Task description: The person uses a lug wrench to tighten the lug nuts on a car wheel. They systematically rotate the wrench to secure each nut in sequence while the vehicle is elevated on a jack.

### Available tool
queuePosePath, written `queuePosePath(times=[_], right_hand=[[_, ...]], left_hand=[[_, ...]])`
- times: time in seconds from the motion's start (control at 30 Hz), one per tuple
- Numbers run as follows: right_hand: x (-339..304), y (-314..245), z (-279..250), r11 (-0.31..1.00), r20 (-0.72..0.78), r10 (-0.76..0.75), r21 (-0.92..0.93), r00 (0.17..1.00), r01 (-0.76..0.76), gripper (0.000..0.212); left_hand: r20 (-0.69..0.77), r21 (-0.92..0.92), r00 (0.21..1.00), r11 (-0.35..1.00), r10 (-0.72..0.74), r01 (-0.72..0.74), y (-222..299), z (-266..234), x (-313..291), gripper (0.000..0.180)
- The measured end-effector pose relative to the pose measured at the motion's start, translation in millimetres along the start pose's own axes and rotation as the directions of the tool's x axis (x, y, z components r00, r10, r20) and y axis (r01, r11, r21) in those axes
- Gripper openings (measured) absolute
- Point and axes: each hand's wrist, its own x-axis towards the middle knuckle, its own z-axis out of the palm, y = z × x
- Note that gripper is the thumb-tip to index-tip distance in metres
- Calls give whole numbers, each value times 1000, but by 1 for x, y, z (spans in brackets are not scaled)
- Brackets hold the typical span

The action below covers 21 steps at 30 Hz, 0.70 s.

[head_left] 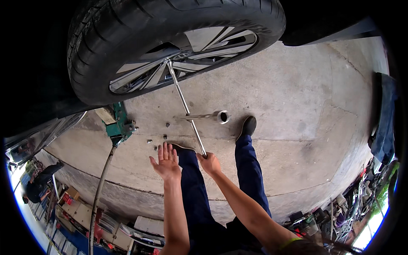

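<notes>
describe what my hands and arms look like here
Both your left hand and right hand are ungloved, with no watch or bracelet showing. The forearms are bare; near the right elbow, a dark sleeve shows bright yellow-green trim.

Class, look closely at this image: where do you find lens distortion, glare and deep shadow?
Head view: distortion curves the lines across the concrete floor, inside a black rim; head view: glare washes out patches at the lower left and lower right edges, and the cross wrench carries bright highlights; head view: deep shadow hides detail left of the tire.
</notes>
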Motion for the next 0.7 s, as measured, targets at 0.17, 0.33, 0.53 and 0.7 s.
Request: queuePosePath(times=[0.17,0.33,0.53,0.7], right_hand=[[17,15,4,998,38,-5,70,999,2,56],[9,6,-14,985,247,84,123,965,-117,49],[-1,35,-15,973,36,-140,189,989,131,33],[-35,4,8,978,7,-182,106,983,181,38]], left_hand=[[197,-10,919,937,-341,349,-16,-9,53,101],[228,-149,871,868,-436,473,7,37,106,107],[15,-100,996,991,86,-84,-6,92,69,62],[718,586,559,74,414,-807,-122,161,-69,74]])
